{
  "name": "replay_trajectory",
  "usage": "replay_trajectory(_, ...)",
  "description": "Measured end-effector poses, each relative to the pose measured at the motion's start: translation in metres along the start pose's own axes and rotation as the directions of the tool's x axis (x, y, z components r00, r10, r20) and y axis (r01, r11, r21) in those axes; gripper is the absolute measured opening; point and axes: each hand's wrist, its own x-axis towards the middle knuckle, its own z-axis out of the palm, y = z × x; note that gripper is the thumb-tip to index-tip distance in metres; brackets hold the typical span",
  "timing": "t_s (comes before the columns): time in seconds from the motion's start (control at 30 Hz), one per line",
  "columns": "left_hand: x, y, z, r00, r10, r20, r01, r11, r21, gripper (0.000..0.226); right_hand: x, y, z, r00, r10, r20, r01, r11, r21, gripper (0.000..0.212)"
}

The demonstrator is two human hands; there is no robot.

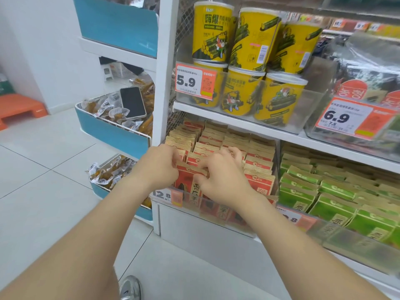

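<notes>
Red and brown snack packets (257, 163) stand in rows in a clear bin on a low store shelf. The front left packet (187, 177) is red with a brown top edge. My left hand (161, 167) pinches its top left corner, fingers curled over the edge. My right hand (223, 176) grips the same packet's top right part, thumb in front and fingers behind among the packets. Both hands hide much of the packet.
Green packets (337, 204) fill the bin to the right. Yellow tubs (242, 61) stand on the shelf above with a 5.9 price tag (194, 82). A phone (132, 102) lies in a blue side bin of wrapped snacks. An orange step stool (20, 108) stands on the tiled floor.
</notes>
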Motion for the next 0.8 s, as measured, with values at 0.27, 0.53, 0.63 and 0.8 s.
replay_trajectory(0.27, -0.01, 0.026, -0.007, 0.985, -0.044, -0.165, -0.009, 0.952, -0.307, 0.033, -0.004, 0.0, -0.019, 0.859, 0.227, -0.459, 0.064, 0.842, 0.535, 0.007)
replay_trajectory(0.53, -0.015, 0.054, -0.005, 0.946, 0.004, -0.324, -0.236, 0.695, -0.679, 0.028, 0.0, 0.003, -0.065, 0.781, 0.439, -0.445, 0.141, 0.57, 0.809, 0.023)
replay_trajectory(0.63, -0.018, 0.068, 0.001, 0.954, -0.084, -0.286, -0.19, 0.57, -0.8, 0.026, -0.008, 0.0, -0.065, 0.799, 0.502, -0.331, 0.11, 0.419, 0.901, 0.023)
replay_trajectory(0.8, -0.026, 0.096, 0.014, 0.943, -0.199, -0.267, -0.157, 0.442, -0.883, 0.012, -0.023, 0.011, -0.043, 0.795, 0.482, -0.369, 0.081, 0.518, 0.852, 0.008)
